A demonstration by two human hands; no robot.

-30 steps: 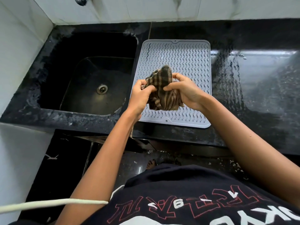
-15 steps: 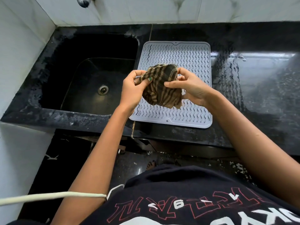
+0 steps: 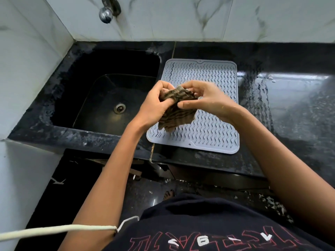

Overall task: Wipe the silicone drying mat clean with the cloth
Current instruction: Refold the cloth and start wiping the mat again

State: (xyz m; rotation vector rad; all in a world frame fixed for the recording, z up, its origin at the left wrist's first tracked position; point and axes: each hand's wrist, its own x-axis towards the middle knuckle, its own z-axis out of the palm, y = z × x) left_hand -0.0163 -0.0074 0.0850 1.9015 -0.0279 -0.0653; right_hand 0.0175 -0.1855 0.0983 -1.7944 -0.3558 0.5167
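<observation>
A: So, hands?
B: Both grip the striped cloth [image 3: 176, 107]; L hand [image 3: 155, 104], R hand [image 3: 204, 100], held above the mat.
A: Mat?
B: Grey silicone mat [image 3: 213, 127] flat on bench [image 3: 290, 109], beside sink [image 3: 108, 98].

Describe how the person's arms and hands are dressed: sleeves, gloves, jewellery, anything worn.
Both forearms are bare to the frame's edge, with no sleeves in view. The left hand and right hand wear no gloves, and no rings, watch or bracelets show. The torso wears a dark T-shirt with red-outlined lettering and white marks.
</observation>
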